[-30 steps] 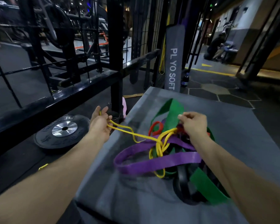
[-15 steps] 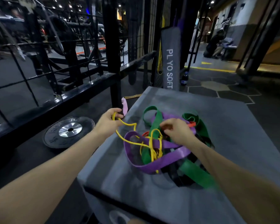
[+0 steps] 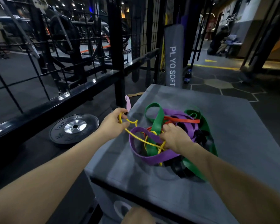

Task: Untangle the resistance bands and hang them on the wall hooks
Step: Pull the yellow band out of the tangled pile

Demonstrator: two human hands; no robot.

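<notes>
Right hand [image 3: 173, 138] dropped lower, fingers gripping yellow band [image 3: 137, 137]; left hand [image 3: 115, 122] grips its far-left end.

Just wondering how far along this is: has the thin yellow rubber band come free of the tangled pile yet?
No, the thin yellow rubber band held by the left hand still threads through the purple band and green band.
</notes>
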